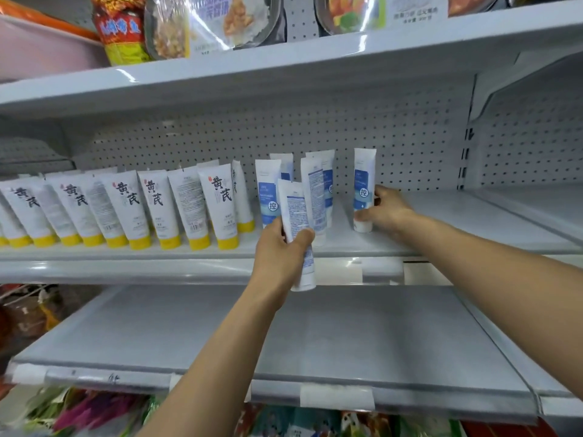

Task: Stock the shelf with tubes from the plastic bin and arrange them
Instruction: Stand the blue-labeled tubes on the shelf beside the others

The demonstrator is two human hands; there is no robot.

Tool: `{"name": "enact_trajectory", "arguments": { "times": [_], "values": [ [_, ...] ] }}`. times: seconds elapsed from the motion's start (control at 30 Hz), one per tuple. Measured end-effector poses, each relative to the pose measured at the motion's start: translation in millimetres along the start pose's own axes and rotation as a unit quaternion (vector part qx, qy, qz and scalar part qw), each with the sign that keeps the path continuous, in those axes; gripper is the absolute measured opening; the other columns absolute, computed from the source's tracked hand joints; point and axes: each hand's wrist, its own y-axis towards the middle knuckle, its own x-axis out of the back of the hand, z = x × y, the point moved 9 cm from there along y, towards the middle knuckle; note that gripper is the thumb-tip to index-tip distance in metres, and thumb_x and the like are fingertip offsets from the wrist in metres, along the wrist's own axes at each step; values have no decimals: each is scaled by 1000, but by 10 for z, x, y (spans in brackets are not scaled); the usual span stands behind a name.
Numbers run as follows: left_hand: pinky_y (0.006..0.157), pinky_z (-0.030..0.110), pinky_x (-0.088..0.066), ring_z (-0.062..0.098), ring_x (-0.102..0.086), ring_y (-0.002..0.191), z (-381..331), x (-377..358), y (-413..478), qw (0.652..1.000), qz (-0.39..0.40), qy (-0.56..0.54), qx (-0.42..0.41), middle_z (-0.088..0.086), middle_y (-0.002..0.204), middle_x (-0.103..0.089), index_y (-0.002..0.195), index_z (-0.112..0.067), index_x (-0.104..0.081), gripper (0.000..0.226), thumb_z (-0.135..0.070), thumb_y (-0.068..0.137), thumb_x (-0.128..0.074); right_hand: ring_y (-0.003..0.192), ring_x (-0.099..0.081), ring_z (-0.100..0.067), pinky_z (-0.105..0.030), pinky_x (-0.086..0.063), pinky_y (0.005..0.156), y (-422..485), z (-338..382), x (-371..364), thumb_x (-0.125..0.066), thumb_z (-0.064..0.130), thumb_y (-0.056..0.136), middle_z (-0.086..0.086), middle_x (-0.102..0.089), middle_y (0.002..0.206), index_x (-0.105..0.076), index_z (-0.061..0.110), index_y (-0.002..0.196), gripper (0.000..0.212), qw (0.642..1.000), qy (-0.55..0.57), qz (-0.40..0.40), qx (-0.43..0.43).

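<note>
I see the lower shelf (pixel 315 335) filling the bottom of the view, a broad grey deck with label strips along its front edge. Above it sits the middle shelf (pixel 457 222), backed by a white pegboard panel (pixel 315 130). Its right end is bare. The top shelf (pixel 284 67) carries food packets (pixel 189 23) along its front edge. On the middle shelf, a row of yellow-capped tubes (pixel 126 209) stands cap-down from the left end to about the centre, leaning a little. Just right of them a small cluster of blue-and-white tubes (pixel 318 190) stands cap-down, uneven and partly overlapping. My left hand (pixel 284 247) is at the shelf's front edge, thumb and fingers curled round the lower half of one blue-and-white tube (pixel 296 209). That tube is roughly upright, printed back towards me, with its white cap hanging below the edge. My right hand (pixel 385 209) reaches further in, right of the cluster. Its thumb and fingers grip the lower part of another upright tube (pixel 364 178), whose cap is down at the shelf surface, apart from the others.
</note>
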Motion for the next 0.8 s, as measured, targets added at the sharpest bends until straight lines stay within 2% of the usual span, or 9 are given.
{"name": "enact_trajectory", "arguments": {
  "times": [0.1, 0.33, 0.47, 0.57, 0.63, 0.7, 0.8],
  "values": [
    [94, 30, -49, 13, -63, 108, -24, -11, 55, 1000, 3, -1, -8, -3, 123, -65, 127, -18, -58, 34, -14, 93, -58, 106, -58, -23, -32, -45, 85, 98, 5, -58, -71, 4, 81, -11, -60, 126, -49, 10, 132, 57, 1000, 8, 8, 3],
    [90, 28, -49, 15, -62, 109, -24, -40, 91, 1000, -3, -13, -4, -2, 124, -64, 128, -17, -57, 34, -12, 94, -57, 98, -53, -19, -29, -41, 84, 154, 36, -78, -69, 4, 83, -10, -59, 127, -48, 9, 133, 55, 1000, -5, 12, 10],
    [93, 32, -50, 14, -63, 107, -26, -23, 42, 1000, -18, -21, -3, -2, 122, -65, 125, -19, -57, 32, -13, 94, -57, 100, -54, -19, -30, -43, 85, 114, 10, -69, -71, 8, 83, -9, -58, 123, -44, 8, 133, 57, 1000, -22, 18, -2],
    [88, 29, -51, 8, -64, 101, -34, 7, -42, 999, -30, -36, -11, -8, 115, -66, 122, -24, -55, 30, -13, 94, -56, 108, -56, -27, -35, -47, 84, 30, -92, 40, -72, 19, 83, -11, -53, 126, -36, 9, 138, 67, 998, -60, -20, -28],
    [81, 25, -50, 2, -64, 95, -40, 13, -108, 998, -36, -51, -13, -11, 109, -65, 122, -25, -52, 30, -13, 95, -55, 107, -56, -26, -36, -48, 85, -78, -82, 147, -69, 20, 84, -9, -53, 119, -38, 9, 133, 60, 995, -81, -61, -8],
    [74, 23, -52, 2, -65, 86, -72, 1, -182, 997, -42, -63, -16, -11, 104, -66, 121, -22, -50, 27, -12, 96, -54, 100, -56, -21, -34, -49, 86, -254, 39, 195, -65, 17, 85, -3, -53, 107, -47, 10, 122, 42, 993, -73, -75, 46],
    [71, 31, -55, 13, -69, 86, -112, -61, -280, 996, -49, -76, -12, 0, 108, -68, 123, -13, -49, 29, -11, 95, -54, 84, -56, -15, -20, -47, 73, -620, 315, 89, -67, 10, 84, 3, -58, 85, -60, 14, 101, 19, 992, -34, 2, 125]
  ]
}}
